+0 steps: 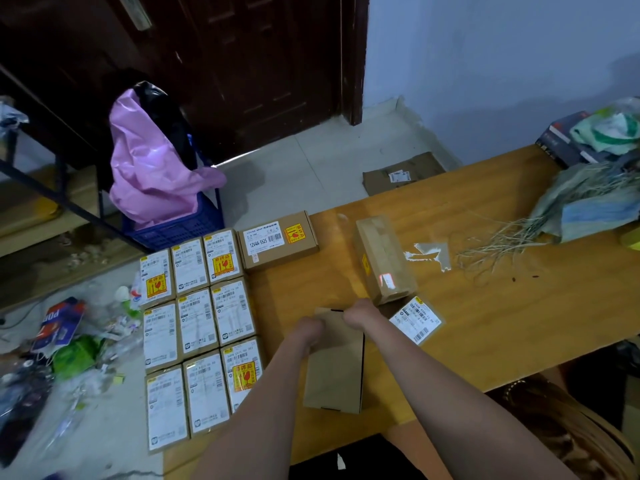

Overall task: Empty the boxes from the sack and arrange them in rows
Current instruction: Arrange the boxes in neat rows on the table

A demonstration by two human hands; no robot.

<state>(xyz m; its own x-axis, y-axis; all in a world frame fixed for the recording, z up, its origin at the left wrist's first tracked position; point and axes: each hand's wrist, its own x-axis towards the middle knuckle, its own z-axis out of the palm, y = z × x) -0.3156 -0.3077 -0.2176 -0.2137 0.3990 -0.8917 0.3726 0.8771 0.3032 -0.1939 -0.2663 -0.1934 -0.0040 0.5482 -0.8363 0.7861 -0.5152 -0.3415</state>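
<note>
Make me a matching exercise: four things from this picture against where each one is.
Things:
1. plain box
2. pink bag
3. sack
4. flat carton

Places:
A. on the floor beyond the table
B. in the blue crate
C. under both hands
D. far right of the table

Pairs: 1-C, 2-B, 3-D, 4-A

A pink plastic bag was stuffed in a blue crate; litter, possibly wrappers, was scattered on the floor.
</note>
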